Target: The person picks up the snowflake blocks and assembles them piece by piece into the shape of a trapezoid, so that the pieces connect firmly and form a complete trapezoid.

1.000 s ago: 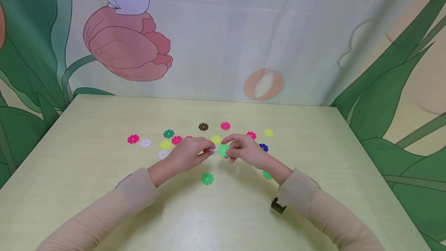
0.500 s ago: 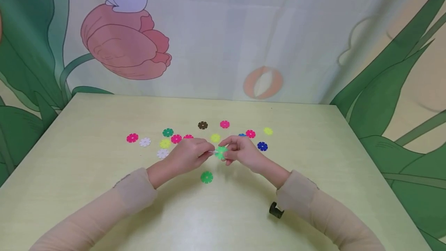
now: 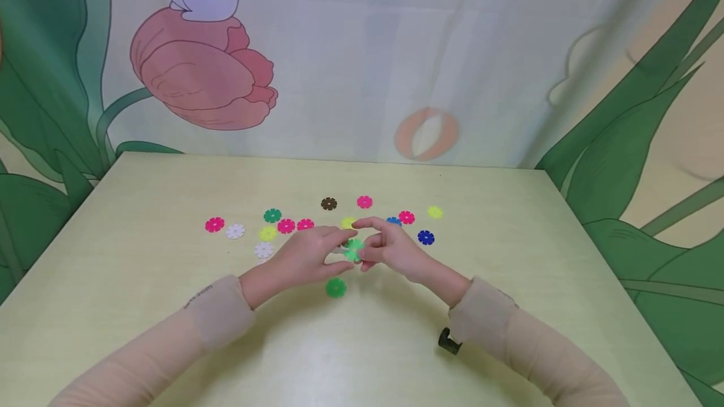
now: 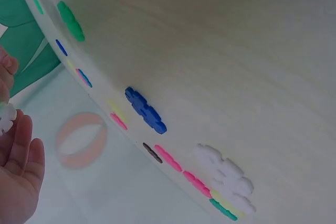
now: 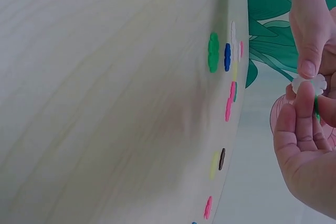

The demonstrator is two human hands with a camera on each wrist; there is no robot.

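My right hand [image 3: 398, 250] pinches a light green notched snowflake disc [image 3: 354, 250] between thumb and fingers above the table. A white snowflake disc [image 5: 311, 84] stands crosswise against the green one, edge to edge. My left hand [image 3: 302, 256] is right beside the pair, its thumb and index finger spread apart around them. In the left wrist view the left hand's fingers [image 4: 22, 145] lie close to the white disc, partly hidden by the frame's edge. Another green disc [image 3: 336, 288] lies on the table below the hands.
Several loose discs lie beyond and beside the hands, among them a brown one [image 3: 329, 204], a pink one [image 3: 215, 225], a white one [image 3: 235, 231] and a dark blue one [image 3: 426, 237]. A small black object [image 3: 449, 341] shows by the right sleeve. A printed curtain [image 3: 339, 80] hangs behind the table.
My left thumb and index finger have spread from their pinch on the white disc. My right hand has shifted slightly left with the green disc, bringing it against the white one.
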